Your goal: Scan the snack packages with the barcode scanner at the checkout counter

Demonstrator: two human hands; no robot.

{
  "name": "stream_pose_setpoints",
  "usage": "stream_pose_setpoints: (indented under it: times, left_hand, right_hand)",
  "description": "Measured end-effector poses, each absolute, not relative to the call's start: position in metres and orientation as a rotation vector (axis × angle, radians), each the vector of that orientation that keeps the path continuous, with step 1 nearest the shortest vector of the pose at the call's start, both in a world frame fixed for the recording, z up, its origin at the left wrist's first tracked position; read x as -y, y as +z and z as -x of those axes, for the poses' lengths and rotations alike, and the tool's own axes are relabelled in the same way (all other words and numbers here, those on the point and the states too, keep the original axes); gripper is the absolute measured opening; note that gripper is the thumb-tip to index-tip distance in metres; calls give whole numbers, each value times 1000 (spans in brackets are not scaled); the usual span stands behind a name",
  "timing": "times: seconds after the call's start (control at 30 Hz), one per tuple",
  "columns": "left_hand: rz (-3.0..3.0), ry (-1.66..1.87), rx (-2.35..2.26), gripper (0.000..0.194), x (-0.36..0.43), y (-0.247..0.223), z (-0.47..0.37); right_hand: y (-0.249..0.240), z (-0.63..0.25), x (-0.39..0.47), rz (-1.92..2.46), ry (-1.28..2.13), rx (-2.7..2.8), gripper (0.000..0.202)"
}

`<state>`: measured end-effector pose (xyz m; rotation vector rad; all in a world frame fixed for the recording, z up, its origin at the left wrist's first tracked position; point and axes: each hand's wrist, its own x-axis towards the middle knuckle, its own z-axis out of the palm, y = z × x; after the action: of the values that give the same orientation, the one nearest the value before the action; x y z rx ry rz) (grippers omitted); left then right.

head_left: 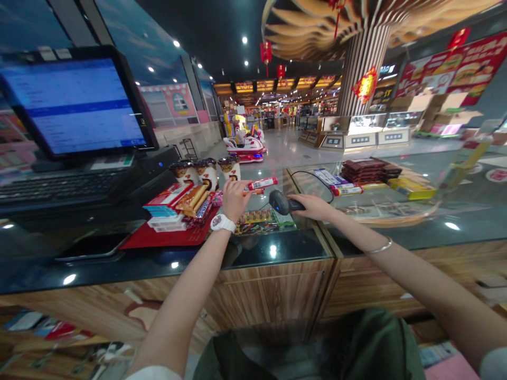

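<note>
My left hand, with a white watch at its wrist, holds a red candy roll by its left end above the glass counter. A second reddish strip shows just under the roll; I cannot tell if it is held too. My right hand is wrapped round the handle of a black barcode scanner, whose head points left toward the roll. Left of my left hand, boxes and wrapped snack bars are piled on a red sheet. Three lidded cups stand behind them.
A monitor and keyboard occupy the left side, with a dark flat device in front. To the right lie brown packets, more candy rolls and a yellow pack. The scanner's cable loops across the counter.
</note>
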<state>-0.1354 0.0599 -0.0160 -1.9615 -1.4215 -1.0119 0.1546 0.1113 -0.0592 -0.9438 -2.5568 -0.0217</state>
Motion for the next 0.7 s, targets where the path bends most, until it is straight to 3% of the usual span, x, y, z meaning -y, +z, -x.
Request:
stream_pose_setpoints:
  times: [0.7]
  left_hand:
    - [1903,-1121,1402,24,-77,3,113]
  right_hand:
    - [-19,-139,-85,840,-398,2305,51]
